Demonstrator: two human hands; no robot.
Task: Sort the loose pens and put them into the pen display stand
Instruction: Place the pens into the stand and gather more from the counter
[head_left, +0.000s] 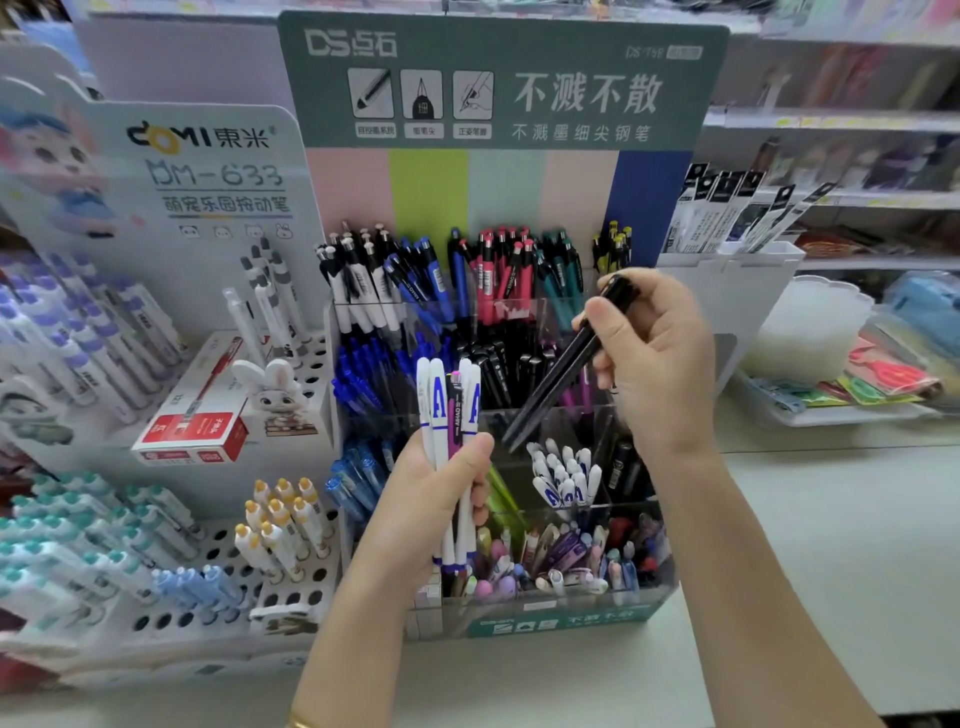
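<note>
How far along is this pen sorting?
Looks mostly done: most compartments of the display stand hold colour-grouped pens. In hand: the right hand holds two black pens above it; the left hand grips white pens and one purple pen. Left: slotting those in.

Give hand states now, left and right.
Left hand: grips a bundle of white plastic pens with blue lettering, plus one purple pen.
Right hand: holds two slim black plastic pens.
</note>
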